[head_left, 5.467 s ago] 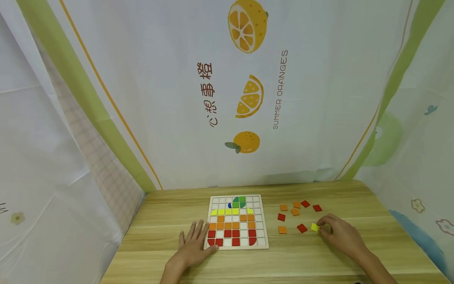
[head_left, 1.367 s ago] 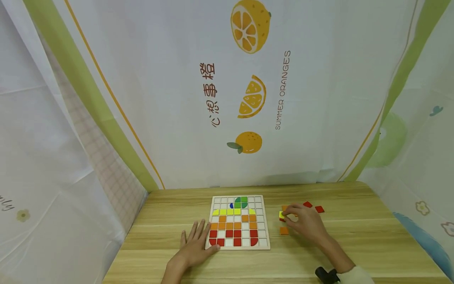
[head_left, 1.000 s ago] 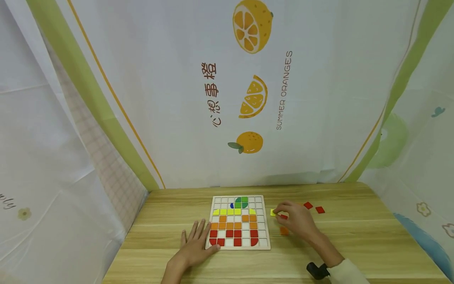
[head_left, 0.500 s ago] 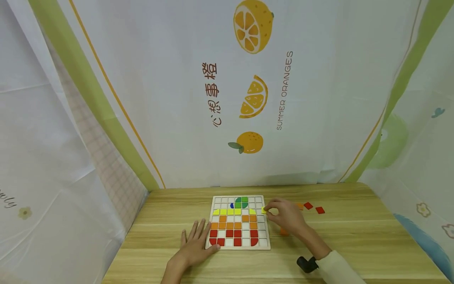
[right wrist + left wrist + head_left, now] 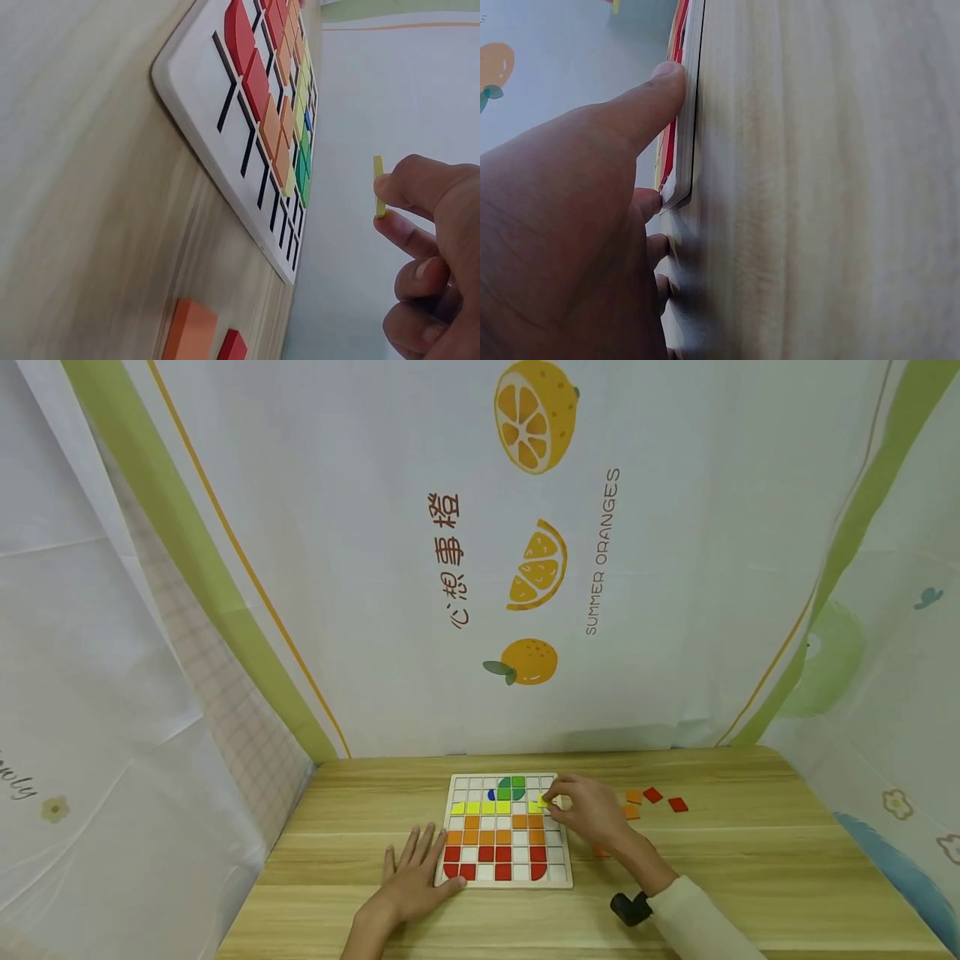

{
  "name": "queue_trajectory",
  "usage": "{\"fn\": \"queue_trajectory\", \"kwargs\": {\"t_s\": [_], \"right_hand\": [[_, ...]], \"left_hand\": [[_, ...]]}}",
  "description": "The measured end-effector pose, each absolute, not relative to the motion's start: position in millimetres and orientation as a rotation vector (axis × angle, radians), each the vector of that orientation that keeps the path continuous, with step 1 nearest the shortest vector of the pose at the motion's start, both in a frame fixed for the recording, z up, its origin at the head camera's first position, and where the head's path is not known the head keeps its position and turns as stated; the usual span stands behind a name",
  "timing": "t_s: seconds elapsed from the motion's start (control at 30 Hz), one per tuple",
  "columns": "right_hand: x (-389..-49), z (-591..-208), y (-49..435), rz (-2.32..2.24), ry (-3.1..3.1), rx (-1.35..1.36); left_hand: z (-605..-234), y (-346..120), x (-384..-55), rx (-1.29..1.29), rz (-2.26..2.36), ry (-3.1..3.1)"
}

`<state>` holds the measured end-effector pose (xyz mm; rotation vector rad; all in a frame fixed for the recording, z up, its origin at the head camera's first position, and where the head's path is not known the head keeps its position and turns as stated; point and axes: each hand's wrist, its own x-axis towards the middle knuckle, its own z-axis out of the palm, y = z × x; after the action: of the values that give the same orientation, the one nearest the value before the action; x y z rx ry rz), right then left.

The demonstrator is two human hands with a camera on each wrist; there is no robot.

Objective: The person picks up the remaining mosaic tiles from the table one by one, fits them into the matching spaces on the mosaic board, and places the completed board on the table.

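My right hand [image 5: 592,814] pinches a square yellow tile [image 5: 543,800] between thumb and index finger, over the right part of the pale grid board [image 5: 556,872]. In the right wrist view the tile [image 5: 379,187] is seen edge-on, raised above the board. The board holds rows of red, orange and yellow tiles, with a green cluster and a small blue piece [image 5: 492,795] toward the top; several cells are bare. My left hand [image 5: 405,889] lies flat at the board's lower left corner, fingers spread. In the left wrist view its thumb [image 5: 656,94] rests on the board's edge.
Right of the board lie loose orange tiles [image 5: 634,796] and red tiles [image 5: 652,795]; another orange tile [image 5: 602,851] is partly hidden by my right hand. A black device [image 5: 630,909] sits at my right wrist. A printed cloth [image 5: 390,610] hangs behind the wooden table [image 5: 322,852].
My right hand has carried the yellow tile leftward, from among the loose tiles at the right, past the board's right edge to above the board. My left hand has stayed at the corner.
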<state>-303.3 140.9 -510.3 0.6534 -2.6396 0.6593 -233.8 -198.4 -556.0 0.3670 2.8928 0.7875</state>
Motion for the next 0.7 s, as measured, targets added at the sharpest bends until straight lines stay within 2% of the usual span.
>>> {"fn": "queue_trajectory", "kwargs": {"t_s": [0.3,0.7], "right_hand": [[-307.9,-511.3,129.8,0.657,-2.656,0.641],[-318.3,-517.9,115.6,0.604,-2.713,0.639]], "left_hand": [[-545.2,-196.2,-230.8,0.343,0.770,2.859],[-553.4,-199.1,-232.2,0.395,0.808,2.880]]}}
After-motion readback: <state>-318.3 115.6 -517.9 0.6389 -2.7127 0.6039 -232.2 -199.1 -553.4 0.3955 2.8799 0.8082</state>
